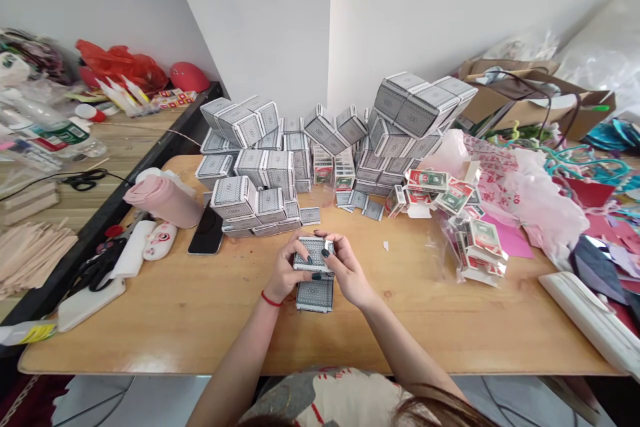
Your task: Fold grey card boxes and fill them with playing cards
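My left hand [286,271] and my right hand [347,269] are closed on the two ends of a small grey patterned box [313,251], held just above the wooden table [200,320]. Right below it, on the table, lies another grey patterned box [315,295]. A red band circles my left wrist. Behind my hands rises a big heap of the same grey boxes [260,173]. Several red-and-green card packs [450,197] lie loose to the right.
A black phone [207,232], a pink roll [165,200] and scissors [97,270] sit at the left. Pink plastic bags [520,197] and coloured paper crowd the right side. A second table [120,140] with clutter stands at far left.
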Motion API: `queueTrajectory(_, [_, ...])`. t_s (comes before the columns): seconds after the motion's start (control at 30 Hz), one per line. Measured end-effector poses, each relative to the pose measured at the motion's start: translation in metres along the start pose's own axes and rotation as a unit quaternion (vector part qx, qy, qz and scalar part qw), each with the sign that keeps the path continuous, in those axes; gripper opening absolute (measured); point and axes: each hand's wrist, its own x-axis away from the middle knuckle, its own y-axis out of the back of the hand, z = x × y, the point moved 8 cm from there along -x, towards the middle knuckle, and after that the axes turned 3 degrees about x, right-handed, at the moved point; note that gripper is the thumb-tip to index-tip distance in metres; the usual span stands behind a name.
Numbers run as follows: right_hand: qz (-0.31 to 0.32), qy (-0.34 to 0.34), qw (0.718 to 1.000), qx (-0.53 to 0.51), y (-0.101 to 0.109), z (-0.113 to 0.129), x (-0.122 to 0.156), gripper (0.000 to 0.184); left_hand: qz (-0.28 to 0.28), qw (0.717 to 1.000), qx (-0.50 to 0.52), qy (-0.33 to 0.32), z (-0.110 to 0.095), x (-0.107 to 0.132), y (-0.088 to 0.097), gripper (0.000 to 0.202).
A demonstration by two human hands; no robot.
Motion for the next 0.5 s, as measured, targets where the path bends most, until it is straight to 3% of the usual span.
queueTrajectory(0.3, [-0.002,0.000,1.000,-0.010,-0.0044,0.0023,-0.0027,0.018,-0.034,0.999,-0.006,0.002,0.0046,0.0041,0.0077,0.034])
queueTrajectory(0.5, [-0.018,-0.001,1.000,-0.022,0.0032,-0.0023,-0.0021,0.015,-0.016,0.999,-0.029,-0.005,-0.0005,0.0017,0.0000,0.032])
